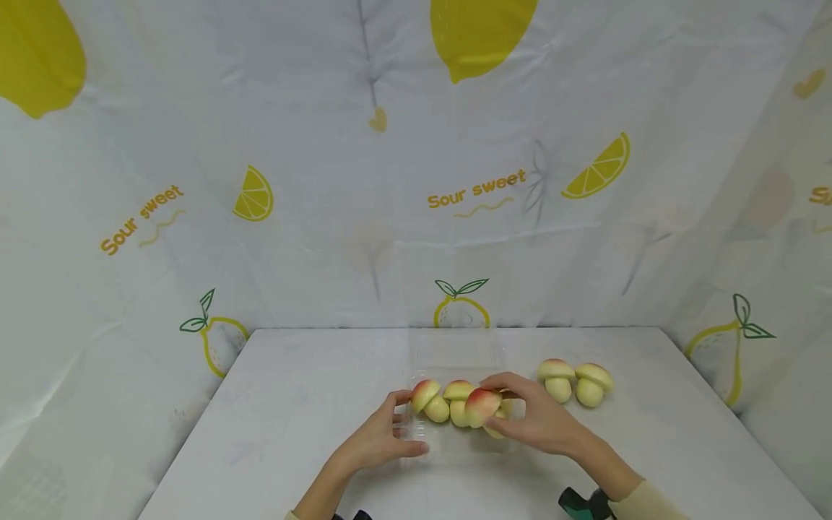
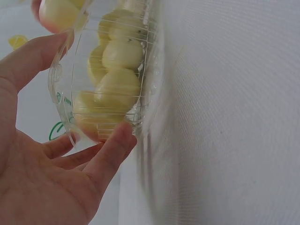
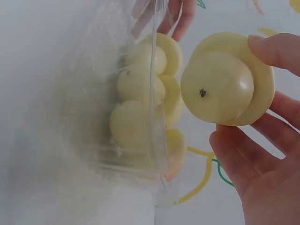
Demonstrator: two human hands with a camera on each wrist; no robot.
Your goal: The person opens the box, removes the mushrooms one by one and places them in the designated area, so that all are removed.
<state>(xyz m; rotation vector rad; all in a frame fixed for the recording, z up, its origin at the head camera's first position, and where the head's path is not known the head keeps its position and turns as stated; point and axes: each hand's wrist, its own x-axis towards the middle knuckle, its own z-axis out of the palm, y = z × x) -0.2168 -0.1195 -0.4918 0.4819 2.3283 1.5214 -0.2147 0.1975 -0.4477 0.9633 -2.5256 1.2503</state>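
Observation:
A clear plastic box (image 1: 448,440) stands near the middle of the table, its hinged lid (image 1: 455,352) folded back. Three mushroom-shaped pieces lie in a row inside, pale yellow with reddish caps, among them the leftmost piece (image 1: 437,409). At the box's left end, my left hand (image 1: 383,437) holds it, thumb at the near side and fingers round the far side. My right hand (image 1: 539,419) pinches another mushroom-shaped piece (image 3: 220,84) between thumb and fingers. This piece is just above the box's rim at the right end, its stem end facing the right wrist camera.
Two more mushroom-shaped pieces, a left one (image 1: 556,379) and a right one (image 1: 593,384), stand on the white table (image 1: 279,412) right of the box. A white curtain (image 1: 325,238) with lemon prints hangs behind the table and along its sides.

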